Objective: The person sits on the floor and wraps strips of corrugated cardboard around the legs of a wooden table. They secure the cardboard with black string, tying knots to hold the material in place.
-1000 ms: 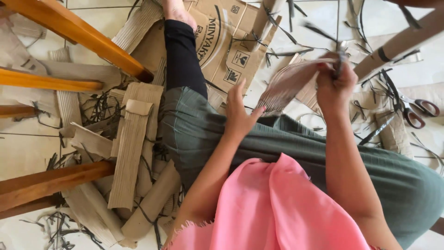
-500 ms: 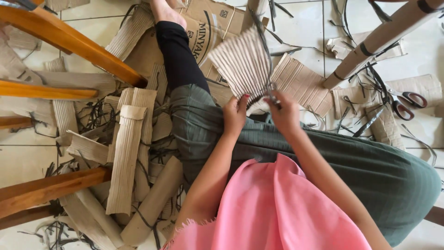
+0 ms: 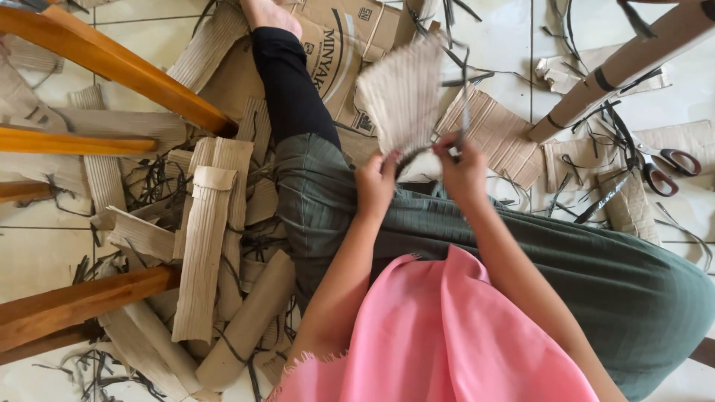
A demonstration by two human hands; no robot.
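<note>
From the head camera I look straight down on both hands, raised side by side above the lap. The left hand (image 3: pixel 376 182) is closed on the lower edge of a ribbed cardboard piece (image 3: pixel 402 93), which stands up from the fingers and fans out toward the top of the view. The right hand (image 3: pixel 463 165) sits just beside it, pinched shut on a thin dark strip (image 3: pixel 465 89) that runs upward along the cardboard's right edge — I cannot tell whether this hand also touches the cardboard itself.

Under the hands I see a green skirt (image 3: pixel 521 253) across the lap, a pink cloth (image 3: pixel 454 342) nearer the camera and a leg in a black legging (image 3: pixel 287 82) stretched out over a flattened box (image 3: pixel 335 52). The floor is pale tile (image 3: pixel 506 45), littered with cardboard. A stack of long folded strips (image 3: pixel 212 238) lies well to the left of the hands, between wooden chair legs (image 3: pixel 112 63). Scissors (image 3: pixel 666 167) with red handles lie far to the right, beside a cardboard tube (image 3: pixel 625 67).

The foot is cut off at the top edge, and the chair legs run out of view on the left — the thin scraps on the floor are too fine for me to sort.
</note>
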